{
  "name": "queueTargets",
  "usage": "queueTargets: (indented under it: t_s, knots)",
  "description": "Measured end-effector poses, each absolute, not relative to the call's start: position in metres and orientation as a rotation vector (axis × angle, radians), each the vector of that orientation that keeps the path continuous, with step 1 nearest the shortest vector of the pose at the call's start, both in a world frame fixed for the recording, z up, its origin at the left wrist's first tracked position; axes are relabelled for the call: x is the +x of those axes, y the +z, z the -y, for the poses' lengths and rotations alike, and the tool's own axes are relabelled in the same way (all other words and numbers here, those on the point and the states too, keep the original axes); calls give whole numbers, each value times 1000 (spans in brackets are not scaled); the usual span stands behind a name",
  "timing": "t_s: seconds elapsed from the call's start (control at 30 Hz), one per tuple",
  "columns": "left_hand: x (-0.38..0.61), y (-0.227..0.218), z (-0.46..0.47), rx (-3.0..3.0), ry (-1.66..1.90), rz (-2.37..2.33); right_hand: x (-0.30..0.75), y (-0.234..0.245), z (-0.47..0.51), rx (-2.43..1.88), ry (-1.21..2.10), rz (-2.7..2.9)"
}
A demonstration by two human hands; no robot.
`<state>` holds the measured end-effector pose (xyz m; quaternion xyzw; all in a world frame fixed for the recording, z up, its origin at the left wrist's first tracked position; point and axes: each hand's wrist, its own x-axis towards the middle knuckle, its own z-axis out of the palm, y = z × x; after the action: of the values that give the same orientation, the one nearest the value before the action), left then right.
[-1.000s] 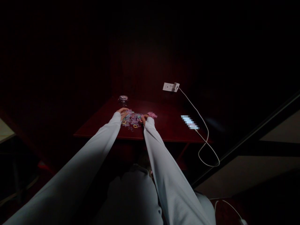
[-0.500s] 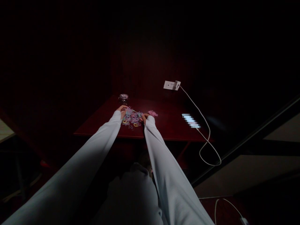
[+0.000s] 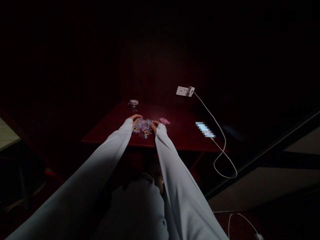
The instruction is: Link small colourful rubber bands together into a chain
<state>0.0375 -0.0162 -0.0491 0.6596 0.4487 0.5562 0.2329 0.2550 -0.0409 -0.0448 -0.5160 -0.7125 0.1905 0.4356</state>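
- Looking down through the head view, I had the heap of small coloured elastic bands (image 3: 143,126) lying between my two hands, on the near middle of the dark red tabletop (image 3: 180,133).
- My left hand (image 3: 135,118) cupped the heap's left side and my right hand (image 3: 154,125) its right side, both touching it; each grip was too small and dim for me to tell whether the fingers had closed on any bands.
- The heap spread across from left to right, about equally near to both hands.
- A smaller pink clump (image 3: 164,120) lay just right of my right hand.
- A small jar (image 3: 133,104) stood beyond the heap, apart from it.
- The front edge ran close under my wrists.
- A phone (image 3: 205,129) with its white cable (image 3: 220,150) lay well to the right, leaving bare room between.
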Motion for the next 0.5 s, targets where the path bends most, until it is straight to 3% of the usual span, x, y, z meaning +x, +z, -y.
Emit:
queueTargets:
  t_s: [0.5]
  knots:
    - [39, -37, 40, 2202, 1469, -1145, 259, -22, 58, -1388, 362, 1923]
